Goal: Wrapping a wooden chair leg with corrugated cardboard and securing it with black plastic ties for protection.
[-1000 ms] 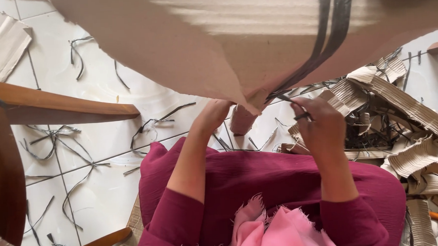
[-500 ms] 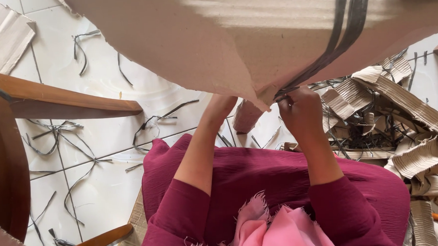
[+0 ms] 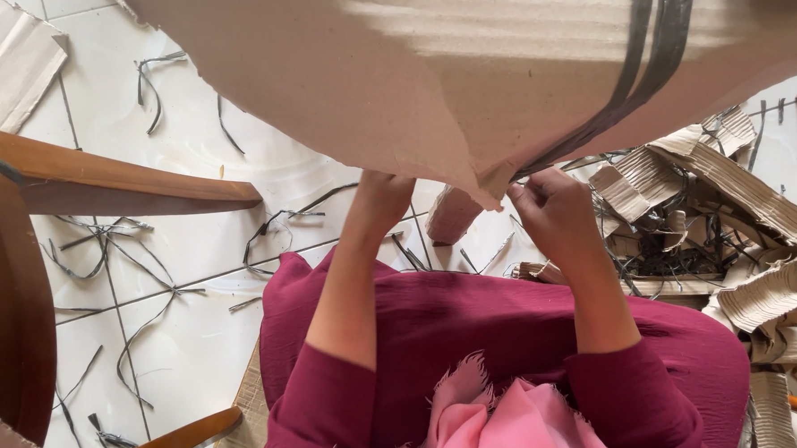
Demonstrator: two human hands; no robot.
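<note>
We hold a big cardboard sheet above and ahead of both hands. Our left hand grips its lower corner; our right hand, just beside, pinches the dark tape strips, which run up and away rightward.

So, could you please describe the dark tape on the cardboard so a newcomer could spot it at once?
Start at the big cardboard sheet filling the top of the view. On its right part, the dark tape runs down as two parallel strips towards the right hand. Unlike the loose strips on the floor, it is stuck to the sheet.
</note>
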